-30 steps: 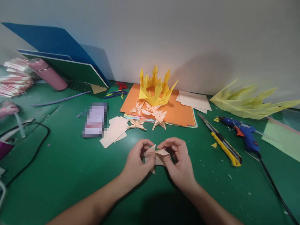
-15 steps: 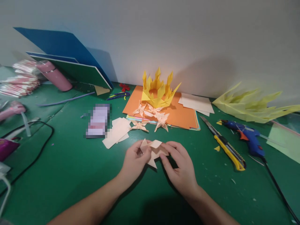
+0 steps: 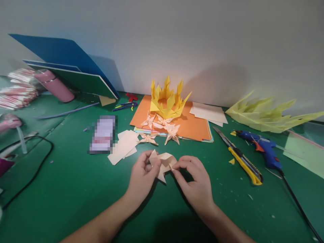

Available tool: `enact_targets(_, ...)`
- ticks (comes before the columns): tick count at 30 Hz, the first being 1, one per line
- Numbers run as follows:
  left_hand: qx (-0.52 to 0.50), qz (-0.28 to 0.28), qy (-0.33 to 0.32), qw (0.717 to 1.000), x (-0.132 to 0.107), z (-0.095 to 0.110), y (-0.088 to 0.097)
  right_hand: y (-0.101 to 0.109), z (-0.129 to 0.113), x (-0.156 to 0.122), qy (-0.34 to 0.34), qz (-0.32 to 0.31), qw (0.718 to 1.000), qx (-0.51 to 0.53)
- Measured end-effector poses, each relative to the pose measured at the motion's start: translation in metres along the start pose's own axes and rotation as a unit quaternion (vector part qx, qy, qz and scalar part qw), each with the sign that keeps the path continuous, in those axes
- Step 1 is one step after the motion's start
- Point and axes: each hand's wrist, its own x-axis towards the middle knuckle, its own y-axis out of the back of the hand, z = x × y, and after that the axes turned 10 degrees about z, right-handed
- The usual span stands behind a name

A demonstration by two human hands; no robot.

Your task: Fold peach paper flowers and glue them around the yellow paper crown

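Two hands meet at centre, low over the mat (image 3: 76, 189). The left hand (image 3: 141, 177) pinches the paper fold (image 3: 163, 162) by its left side, thumb on top. The right hand (image 3: 194, 182) grips its right tip between thumb and forefinger. The fold is held just above the mat.

Surface: green, flecked with scraps. Behind the hands lie orange sheets (image 3: 194, 123) with a yellow crown (image 3: 167, 99) on them and flowers (image 3: 172, 131) at their front edge. To the right is a knife (image 3: 243, 158), with a glue gun (image 3: 263, 148) beside it. Back: a plain grey wall (image 3: 177, 40), with a blue board (image 3: 63, 54) leaning on it at left.
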Motion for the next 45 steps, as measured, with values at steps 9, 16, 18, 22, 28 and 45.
enact_targets(9,-0.058,-0.028,0.043,0.997,0.0030,0.0005,0.0002,0.0015,-0.0013,-0.0005,0.076,0.016,0.997,-0.022)
enact_targets(16,-0.070,-0.015,0.063,0.995,0.0040,-0.0017,0.0011,0.0015,-0.0015,0.0007,0.095,0.007,0.994,-0.054)
enact_targets(18,-0.069,-0.017,0.059,0.996,0.0031,-0.0012,0.0005,0.0008,-0.0001,0.0005,0.086,0.008,0.994,-0.065)
enact_targets(22,-0.061,-0.014,0.021,0.998,0.0009,-0.0008,0.0006,0.0002,0.0032,-0.0001,0.073,0.011,0.995,-0.069)
enact_targets(28,0.036,-0.008,-0.050,0.998,0.0031,-0.0033,0.0046,0.0019,0.0034,-0.0007,0.097,0.025,0.993,-0.057)
enact_targets(45,-0.009,0.007,0.047,0.999,0.0011,0.0014,0.0013,0.0032,-0.0045,-0.0064,0.172,-0.011,0.980,-0.097)
